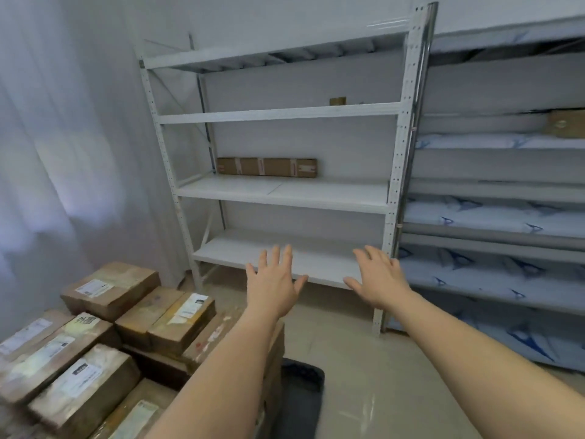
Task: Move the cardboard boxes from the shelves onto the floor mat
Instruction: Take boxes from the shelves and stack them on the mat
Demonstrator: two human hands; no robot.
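While hands (pixel 273 280) reach empty, long box (pixel 267 167) on shelf (pixel 281 193).

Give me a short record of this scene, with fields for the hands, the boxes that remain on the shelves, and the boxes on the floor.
left hand: open, fingers spread, holds nothing
right hand: open, fingers spread, holds nothing
white shelf: long flat box on third level; small box on level above
right shelf: one box at frame edge
floor: stacked boxes at left, dark mat partly visible

Head view — forward-down, toward shelves (pixel 278 191)
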